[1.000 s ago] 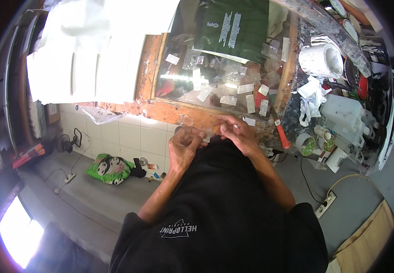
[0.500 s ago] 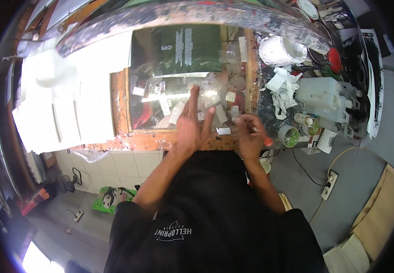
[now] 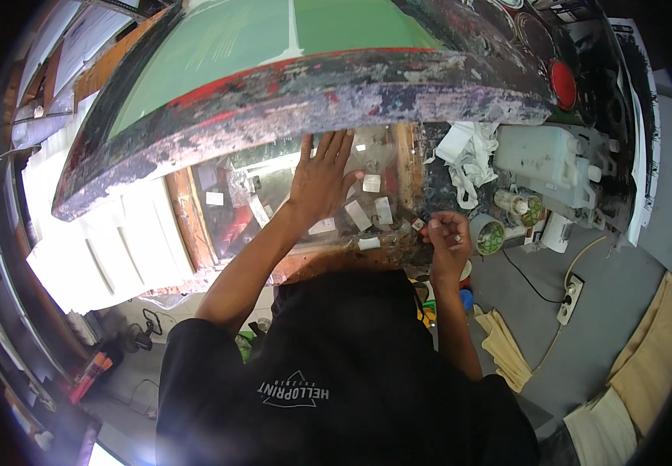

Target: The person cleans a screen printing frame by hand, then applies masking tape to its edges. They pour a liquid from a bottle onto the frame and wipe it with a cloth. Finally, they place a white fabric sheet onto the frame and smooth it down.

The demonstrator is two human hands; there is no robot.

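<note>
My left hand is open, palm down with fingers stretched out, over the glass tabletop. Its fingertips reach the near edge of a raised, paint-crusted screen printing frame. Whether the palm presses on the glass, I cannot tell. My right hand hovers at the table's near right corner, fingers curled. Thumb and fingertips pinch a small dark piece with a pale square, too small to name. Scraps of pale tape, among them a white strip and a whitish square, lie about the glass.
White sheets are stacked at the left. Along the right side stand a crumpled white plastic bag, translucent jerrycans and a round tub with green contents. A power strip lies on the floor.
The frame takes up more of the view and covers the dark green printed sheet seen before. My left hand has flattened out near its edge; my right hand has shifted right and lower.
</note>
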